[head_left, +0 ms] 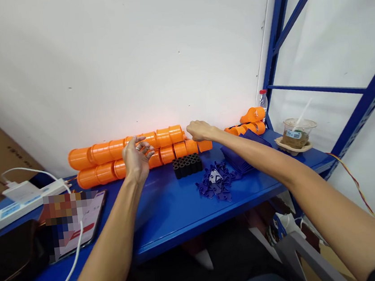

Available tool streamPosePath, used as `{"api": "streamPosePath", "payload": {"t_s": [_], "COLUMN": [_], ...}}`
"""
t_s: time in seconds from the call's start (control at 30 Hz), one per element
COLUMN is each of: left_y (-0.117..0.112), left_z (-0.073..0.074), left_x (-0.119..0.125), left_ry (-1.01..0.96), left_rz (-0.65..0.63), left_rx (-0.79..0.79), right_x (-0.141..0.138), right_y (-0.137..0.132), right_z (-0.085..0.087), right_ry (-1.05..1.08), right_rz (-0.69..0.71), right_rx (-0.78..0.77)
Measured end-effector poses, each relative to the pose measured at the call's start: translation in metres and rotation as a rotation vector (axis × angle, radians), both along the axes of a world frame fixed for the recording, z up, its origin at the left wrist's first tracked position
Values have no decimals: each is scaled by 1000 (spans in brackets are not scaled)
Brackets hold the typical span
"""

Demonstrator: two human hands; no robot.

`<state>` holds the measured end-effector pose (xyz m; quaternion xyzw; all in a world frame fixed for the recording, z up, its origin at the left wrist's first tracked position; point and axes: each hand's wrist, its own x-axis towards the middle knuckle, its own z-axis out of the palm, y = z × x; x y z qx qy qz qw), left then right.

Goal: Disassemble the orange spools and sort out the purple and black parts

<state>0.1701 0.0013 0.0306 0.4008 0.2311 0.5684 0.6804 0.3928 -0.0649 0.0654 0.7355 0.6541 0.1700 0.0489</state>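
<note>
Two stacked rows of orange plastic cups lie on their sides along the wall. My left hand is in front of the upper row, palm turned up and fingers apart, with nothing in it. At the right end of that row is my right hand, closed in a fist; its fingertips are turned away, so anything inside is hidden. A block of black tubes stands before the lower row. Right of it is a loose pile of small dark-blue plastic pieces. Flat dark-blue panels lie partly under my right forearm.
More orange parts and a bottle stand at the back right. A lidded drink cup sits in a holder near the blue rack post. Leftward are a power strip, a phone and white cables.
</note>
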Motion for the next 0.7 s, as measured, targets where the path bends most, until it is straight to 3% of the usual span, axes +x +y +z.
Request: {"api": "streamPosePath", "payload": {"t_s": [0.13,0.3,0.53,0.6,0.7], "left_y": [-2,-10,-14,-12,-10], "left_z": [1,7,5,1,-3], "left_x": [0,-2,0,3,8], "left_ry": [-4,-5,37,50,31], "left_rz": [7,14,-82,-113,-197], "left_rx": [-6,-33,44,77,108], "right_x": [-12,-6,-6,-20,-51], "right_y": [-7,-21,-45,-49,-51], "right_z": [5,21,53,51,32], "right_ry": [1,-19,1,14,-5], "right_rz": [-9,-80,26,79,212], "right_rx": [10,71,431,476,454]}}
